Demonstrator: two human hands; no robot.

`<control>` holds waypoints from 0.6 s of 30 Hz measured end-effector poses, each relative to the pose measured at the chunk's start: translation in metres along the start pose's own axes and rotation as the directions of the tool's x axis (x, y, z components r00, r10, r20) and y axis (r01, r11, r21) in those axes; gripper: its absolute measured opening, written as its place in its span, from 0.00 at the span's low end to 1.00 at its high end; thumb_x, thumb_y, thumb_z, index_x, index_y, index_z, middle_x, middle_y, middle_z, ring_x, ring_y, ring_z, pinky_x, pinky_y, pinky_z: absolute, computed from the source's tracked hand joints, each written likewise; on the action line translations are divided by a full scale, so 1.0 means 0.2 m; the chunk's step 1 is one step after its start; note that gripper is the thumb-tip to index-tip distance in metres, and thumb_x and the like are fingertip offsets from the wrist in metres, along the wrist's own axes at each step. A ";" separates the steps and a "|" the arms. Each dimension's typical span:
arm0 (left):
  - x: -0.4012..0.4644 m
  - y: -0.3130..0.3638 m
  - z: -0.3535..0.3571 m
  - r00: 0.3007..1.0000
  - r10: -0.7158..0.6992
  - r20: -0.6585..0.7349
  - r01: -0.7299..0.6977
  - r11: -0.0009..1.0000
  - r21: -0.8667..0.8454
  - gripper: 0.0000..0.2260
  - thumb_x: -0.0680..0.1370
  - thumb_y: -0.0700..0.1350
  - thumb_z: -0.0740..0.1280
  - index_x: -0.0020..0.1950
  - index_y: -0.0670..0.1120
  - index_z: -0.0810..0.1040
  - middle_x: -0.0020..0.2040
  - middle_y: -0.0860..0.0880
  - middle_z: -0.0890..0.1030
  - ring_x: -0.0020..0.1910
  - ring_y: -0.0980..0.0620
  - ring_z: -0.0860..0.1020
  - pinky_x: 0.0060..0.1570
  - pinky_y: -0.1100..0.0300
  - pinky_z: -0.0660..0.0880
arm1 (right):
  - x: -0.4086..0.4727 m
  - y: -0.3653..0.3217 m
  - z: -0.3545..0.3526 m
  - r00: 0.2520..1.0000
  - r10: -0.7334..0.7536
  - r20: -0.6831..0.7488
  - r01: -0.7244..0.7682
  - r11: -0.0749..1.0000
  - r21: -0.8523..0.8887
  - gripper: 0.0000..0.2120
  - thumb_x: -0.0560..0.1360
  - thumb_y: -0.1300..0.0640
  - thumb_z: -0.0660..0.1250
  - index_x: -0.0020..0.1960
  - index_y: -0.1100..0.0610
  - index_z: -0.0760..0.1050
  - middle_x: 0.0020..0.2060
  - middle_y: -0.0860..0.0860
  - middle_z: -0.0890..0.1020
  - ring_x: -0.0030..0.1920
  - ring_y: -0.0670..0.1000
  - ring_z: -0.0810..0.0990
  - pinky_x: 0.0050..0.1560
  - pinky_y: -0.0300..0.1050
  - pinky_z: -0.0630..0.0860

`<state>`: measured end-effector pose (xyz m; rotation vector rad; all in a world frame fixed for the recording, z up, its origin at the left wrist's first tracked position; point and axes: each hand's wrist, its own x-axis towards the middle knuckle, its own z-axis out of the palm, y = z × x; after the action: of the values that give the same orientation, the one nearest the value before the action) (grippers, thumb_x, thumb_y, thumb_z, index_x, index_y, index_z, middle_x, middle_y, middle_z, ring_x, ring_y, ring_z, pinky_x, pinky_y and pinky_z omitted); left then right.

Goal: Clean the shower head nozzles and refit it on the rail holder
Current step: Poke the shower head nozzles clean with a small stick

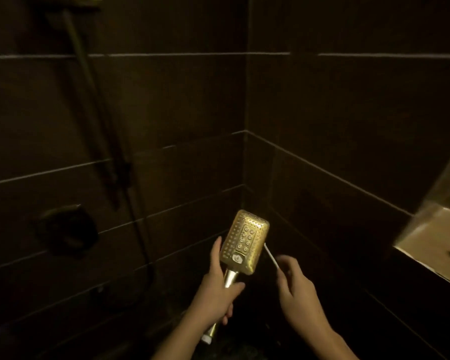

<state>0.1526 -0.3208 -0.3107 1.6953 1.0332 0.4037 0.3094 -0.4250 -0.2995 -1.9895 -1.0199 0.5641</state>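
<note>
A rectangular metallic shower head (244, 240) with rows of small nozzles faces me, low in the middle of the dim shower corner. My left hand (216, 287) grips its handle, with the forefinger stretched up along the head's left edge. My right hand (294, 287) pinches a thin white stick (270, 255) whose far tip sits at the head's right edge. The shower rail (89, 81) runs up the left wall, and its holder is too dark to make out.
Dark tiled walls meet in a corner behind the shower head. A round mixer valve (68, 229) sits on the left wall, and a hose (138, 224) hangs beside it. A lit ledge (431, 242) juts in at the right.
</note>
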 end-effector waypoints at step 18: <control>-0.53 -0.41 -0.56 0.887 -0.073 -0.457 0.067 0.997 -0.030 0.48 0.79 0.40 0.70 0.73 0.78 0.38 0.78 0.47 0.66 0.27 0.49 0.80 0.25 0.57 0.77 | 0.12 -0.60 0.56 0.651 -0.657 0.381 0.751 0.629 -0.198 0.26 0.80 0.55 0.60 0.75 0.38 0.59 0.38 0.41 0.76 0.33 0.42 0.75 0.31 0.35 0.72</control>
<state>-0.0222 -0.3320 -0.3172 1.5782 1.4248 0.7888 0.1923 -0.3125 -0.2654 -1.5800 -2.0763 0.2124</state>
